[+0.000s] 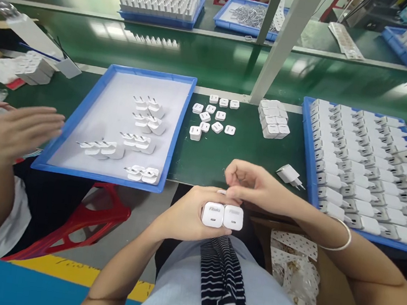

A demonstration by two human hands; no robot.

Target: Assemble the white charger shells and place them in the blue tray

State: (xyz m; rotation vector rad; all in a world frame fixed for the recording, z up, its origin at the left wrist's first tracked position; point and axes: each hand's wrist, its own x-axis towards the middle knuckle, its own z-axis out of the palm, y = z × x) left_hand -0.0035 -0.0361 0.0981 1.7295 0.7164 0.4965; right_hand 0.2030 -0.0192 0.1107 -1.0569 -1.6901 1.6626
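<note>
Two white chargers (223,216) lie side by side in my left hand (191,213), their port faces turned up toward the camera. Its fingers wrap around them. Just above, my right hand (248,182) is curled, its thumb and fingertips close to the left hand's fingers; whatever it pinches is too small or hidden to name. Beyond the hands, small white caps (219,116) lie scattered on the green table (202,165). A stacked block of white caps (273,119) stands to their right. One loose charger (290,175) with pins rests near the right tray.
At left, a blue-rimmed tray (183,120) holds several pronged chargers. Another blue tray (306,131) at right is filled with rows of chargers. A co-worker's hands (19,130) are at the far left. A metal post (282,48) rises behind the table.
</note>
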